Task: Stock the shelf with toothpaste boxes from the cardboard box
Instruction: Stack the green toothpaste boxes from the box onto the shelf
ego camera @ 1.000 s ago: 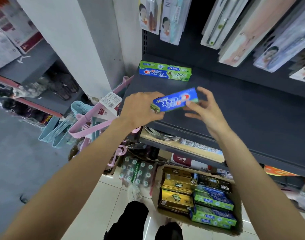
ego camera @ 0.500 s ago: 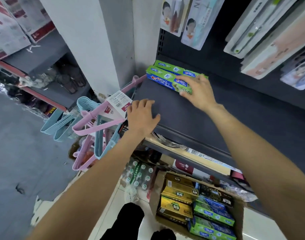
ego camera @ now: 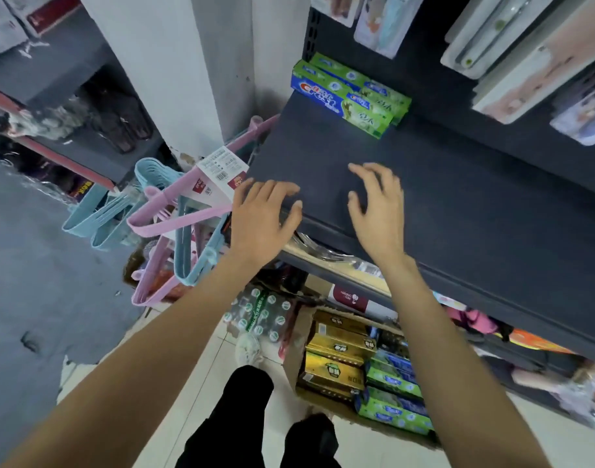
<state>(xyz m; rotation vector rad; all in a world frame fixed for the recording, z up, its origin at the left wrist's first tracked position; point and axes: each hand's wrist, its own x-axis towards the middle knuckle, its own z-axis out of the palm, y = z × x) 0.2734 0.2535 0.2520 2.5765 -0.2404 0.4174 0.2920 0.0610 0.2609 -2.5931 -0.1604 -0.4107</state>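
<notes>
- At the back left corner of the dark shelf [ego camera: 441, 204] lie two toothpaste boxes [ego camera: 348, 96], long and narrow, side by side and touching, against the rear panel.
- Front box reads "Crest" in red and white on a blue field, then turns green toward its right end; smaller print there is too blurred to read.
- Left hand [ego camera: 260, 216] rests on the shelf's front left corner, fingers straight, its grip wide and holding nothing.
- Right hand [ego camera: 379, 204] hovers over the shelf's front part, fingers spread and loosely bent, its grip empty, well apart from the boxes.
- Down on the floor stands the cardboard box [ego camera: 294, 346], open, with gold cartons on its left and green-and-blue toothpaste cartons on its right.
- Pink and blue hangers [ego camera: 174, 214] hang left of the shelf, bearing a white tag with a barcode.
- Carded packs [ego camera: 512, 59] hang above the shelf.
</notes>
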